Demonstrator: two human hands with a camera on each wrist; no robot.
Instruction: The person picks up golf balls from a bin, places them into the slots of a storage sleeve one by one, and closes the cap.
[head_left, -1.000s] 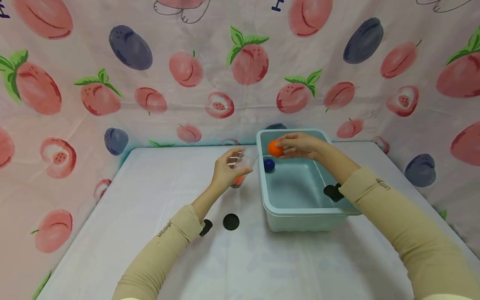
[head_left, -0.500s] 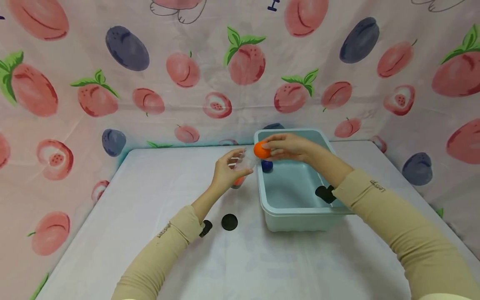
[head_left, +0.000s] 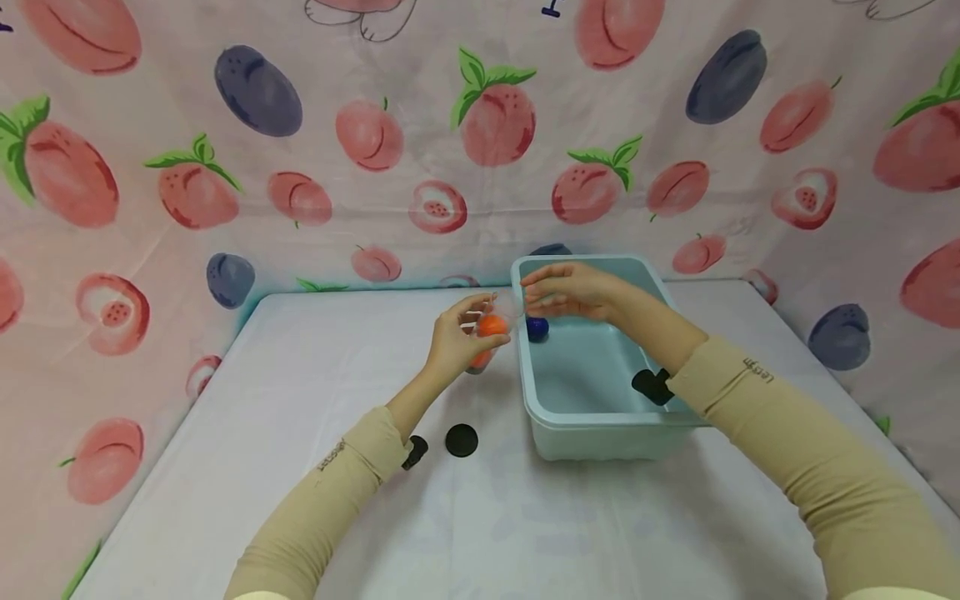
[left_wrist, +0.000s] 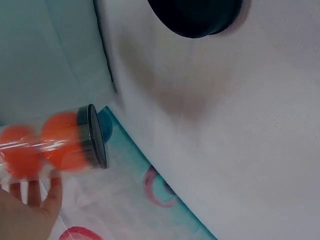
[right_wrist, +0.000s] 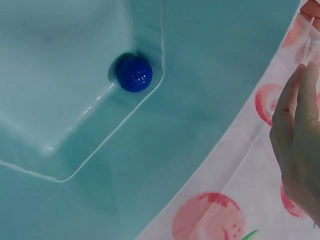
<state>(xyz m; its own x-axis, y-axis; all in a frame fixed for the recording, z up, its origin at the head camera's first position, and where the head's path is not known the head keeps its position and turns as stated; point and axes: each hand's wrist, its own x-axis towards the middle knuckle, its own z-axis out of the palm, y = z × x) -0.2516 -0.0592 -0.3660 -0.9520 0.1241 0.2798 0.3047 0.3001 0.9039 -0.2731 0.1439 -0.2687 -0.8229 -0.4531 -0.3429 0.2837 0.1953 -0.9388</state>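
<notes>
My left hand (head_left: 453, 342) grips a clear plastic tube (head_left: 507, 305), fingers on one side and thumb on the other. Inside it are two orange balls, an upper ball (head_left: 492, 324) and a lower ball (head_left: 481, 359). A black cap (left_wrist: 93, 136) closes the tube's bottom end; its upper end faces my right hand (head_left: 573, 291). That hand hovers over the left rim of a pale blue basin (head_left: 600, 421), close to the tube's mouth, fingers extended and nothing held. In the basin's far left corner lies a dark blue ball (right_wrist: 134, 74).
A round black lid (head_left: 461, 440) lies on the white table (head_left: 337, 358), in front of the tube and left of the basin. Fruit-printed cloth (head_left: 480, 217) hangs behind the table. The basin takes up the table's right middle.
My right hand carried an orange ball leftward from over the basin to the tube and let go. That ball now sits in the tube above the other. The left hand stayed nearly still.
</notes>
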